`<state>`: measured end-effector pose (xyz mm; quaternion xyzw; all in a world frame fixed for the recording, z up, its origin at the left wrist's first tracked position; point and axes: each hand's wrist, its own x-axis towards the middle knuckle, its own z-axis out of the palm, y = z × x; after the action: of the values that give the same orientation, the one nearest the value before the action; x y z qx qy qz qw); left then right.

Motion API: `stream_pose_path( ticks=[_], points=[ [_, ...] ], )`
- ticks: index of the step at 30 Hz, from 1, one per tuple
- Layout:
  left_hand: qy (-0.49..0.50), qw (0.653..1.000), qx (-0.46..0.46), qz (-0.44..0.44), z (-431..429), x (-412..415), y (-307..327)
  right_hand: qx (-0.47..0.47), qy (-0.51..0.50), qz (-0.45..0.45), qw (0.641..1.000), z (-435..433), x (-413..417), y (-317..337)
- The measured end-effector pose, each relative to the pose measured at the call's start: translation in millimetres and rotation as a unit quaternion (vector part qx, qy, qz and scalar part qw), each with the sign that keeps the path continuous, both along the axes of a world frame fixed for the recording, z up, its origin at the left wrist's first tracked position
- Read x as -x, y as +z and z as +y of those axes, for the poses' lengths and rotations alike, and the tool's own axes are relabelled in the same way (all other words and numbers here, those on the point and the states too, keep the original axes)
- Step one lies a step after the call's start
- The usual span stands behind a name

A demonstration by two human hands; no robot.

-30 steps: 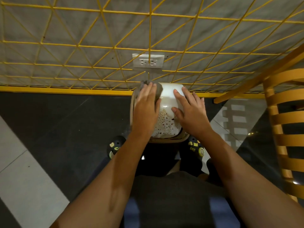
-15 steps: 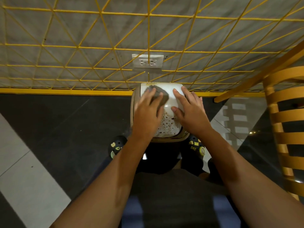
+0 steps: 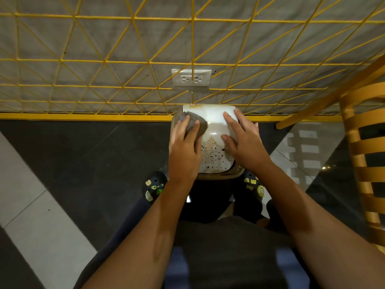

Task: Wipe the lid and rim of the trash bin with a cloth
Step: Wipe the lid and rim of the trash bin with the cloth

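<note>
A small trash bin stands on the dark floor against the wall, between my feet. Its white lid point(image 3: 214, 122) is glossy at the far end and covered in brown speckled stains nearer me. A dark brown rim point(image 3: 220, 176) shows around the lid's near edge. My left hand point(image 3: 183, 151) presses a bunched grey cloth point(image 3: 201, 127) onto the far left part of the lid, fingers lying straight over it. My right hand point(image 3: 243, 142) rests flat on the lid's right side, fingers spread and holding nothing.
Yellow wire mesh covers the grey wall behind the bin, with a white outlet point(image 3: 191, 78) just above it. A yellow wooden chair point(image 3: 362, 142) stands close on the right. My shoes point(image 3: 154, 186) flank the bin on the dark floor.
My left hand has slid the cloth from the lid's far left corner a little nearer and towards the middle. The right hand has stayed on the lid's right side.
</note>
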<state>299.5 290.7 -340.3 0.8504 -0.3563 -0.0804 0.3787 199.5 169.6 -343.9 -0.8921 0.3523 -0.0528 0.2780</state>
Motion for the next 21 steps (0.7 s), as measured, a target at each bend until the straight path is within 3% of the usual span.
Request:
stream_pose_path(
  ticks=[2,6,8,12,16,21],
  points=[
    [-0.003,1.000,0.004,-0.011,4,-1,-5,0.000,0.000,-0.003,1.000,1,-1,-1],
    [0.113,0.989,0.046,0.084,12,6,-8,0.001,-0.001,-0.006,1.000,1,-1,-2],
    [0.120,0.987,0.045,0.094,12,14,-9,-0.002,-0.004,-0.008,1.000,1,-1,-2],
    [-0.023,0.999,-0.007,-0.039,17,17,-14,-0.008,-0.006,-0.015,1.000,1,0,-3],
    [-0.152,0.978,-0.023,-0.142,13,17,-14,-0.007,-0.010,-0.017,1.000,1,-1,-2],
    [-0.139,0.980,-0.024,-0.143,5,12,-9,-0.003,-0.002,-0.017,1.000,-1,0,-3]
  ],
)
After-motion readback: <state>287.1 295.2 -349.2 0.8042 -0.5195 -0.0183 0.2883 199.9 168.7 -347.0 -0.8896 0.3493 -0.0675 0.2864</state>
